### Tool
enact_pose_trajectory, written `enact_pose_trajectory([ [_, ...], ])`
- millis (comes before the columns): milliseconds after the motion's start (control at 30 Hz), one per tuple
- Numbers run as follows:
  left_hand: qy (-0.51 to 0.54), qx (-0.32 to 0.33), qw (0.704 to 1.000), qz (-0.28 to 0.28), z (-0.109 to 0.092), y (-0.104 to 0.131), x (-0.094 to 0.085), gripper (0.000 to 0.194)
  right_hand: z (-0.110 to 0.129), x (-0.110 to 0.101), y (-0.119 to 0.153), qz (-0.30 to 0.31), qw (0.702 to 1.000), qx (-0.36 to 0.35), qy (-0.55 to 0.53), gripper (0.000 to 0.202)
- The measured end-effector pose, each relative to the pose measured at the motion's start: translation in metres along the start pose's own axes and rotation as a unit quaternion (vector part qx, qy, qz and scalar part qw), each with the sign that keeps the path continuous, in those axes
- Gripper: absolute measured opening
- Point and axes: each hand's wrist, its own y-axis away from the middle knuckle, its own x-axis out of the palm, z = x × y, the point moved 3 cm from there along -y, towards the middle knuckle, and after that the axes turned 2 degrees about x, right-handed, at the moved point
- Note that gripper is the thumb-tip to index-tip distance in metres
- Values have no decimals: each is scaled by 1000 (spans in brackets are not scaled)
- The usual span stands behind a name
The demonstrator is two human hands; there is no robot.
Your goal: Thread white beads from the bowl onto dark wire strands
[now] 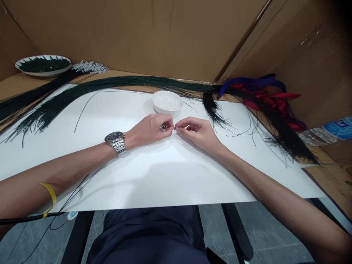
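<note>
Over the white board (154, 176), my left hand (154, 128) and my right hand (196, 132) meet at their fingertips. Both are closed in a pinch on a tiny reddish and white piece (175, 128), too small to make out. More small beads or wire (164, 127) show inside the curl of my left fingers. Just behind my hands sits a white bowl (167, 102) with small white bits in it. A metal watch (116, 141) is on my left wrist.
Long dark green strands (110, 83) lie along the back edge. A plate of green pieces (43, 66) and striped sticks (89, 67) are back left. At the right are black strands (283, 128), red ribbon (277, 106), blue ribbon (253, 81) and a plastic bottle (327, 131). Cardboard walls (123, 33) stand behind.
</note>
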Motion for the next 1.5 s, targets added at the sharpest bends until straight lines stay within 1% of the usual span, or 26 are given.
enact_pose_trajectory([
  [267,0,-1,1000,5,0,0,0,7,3,1,1,-3,1000,4,29,16],
  [467,-4,-2,1000,10,-1,0,0,7,4,2,2,-6,999,-9,34,15],
  [733,-13,5,1000,5,-1,1,-1,6,10,4,6,-20,996,-26,81,15],
  [967,7,7,1000,-16,-2,0,-2,7,10,5,8,-42,998,-12,51,17],
  [1100,6,8,1000,-11,-2,0,-1,7,11,5,9,-46,998,-9,52,18],
  [1300,-10,11,1000,16,-2,1,-1,7,13,8,10,-34,997,-15,74,17],
  [1500,-5,11,1000,13,-2,1,-1,7,12,8,10,-35,997,-19,72,18],
])
